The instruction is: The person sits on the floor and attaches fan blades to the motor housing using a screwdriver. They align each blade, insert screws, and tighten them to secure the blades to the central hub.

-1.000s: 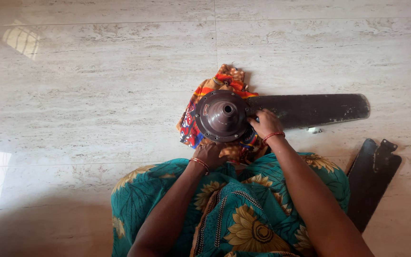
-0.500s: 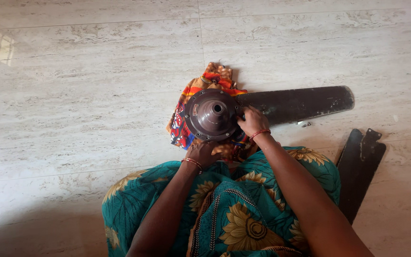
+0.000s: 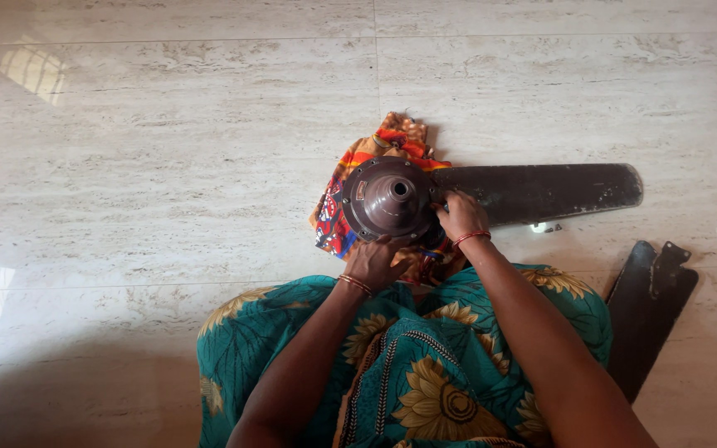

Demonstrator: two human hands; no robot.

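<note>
The fan motor point(image 3: 389, 197) is sitting on a cloth point(image 3: 350, 191) at the floor's point(image 3: 168, 166) centre, its attached blade point(image 3: 541, 191) stretching toward 3 o'clock. The left hand point(image 3: 379, 259) is touching the motor at 6 o'clock, the right hand point(image 3: 458, 217) at 4 o'clock. Two loose blades point(image 3: 649, 307) are lying well apart at 4 o'clock.

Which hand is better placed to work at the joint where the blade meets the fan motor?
Probably right: the right hand rests at the blade root, while the left hand steadies the fan motor.
</note>
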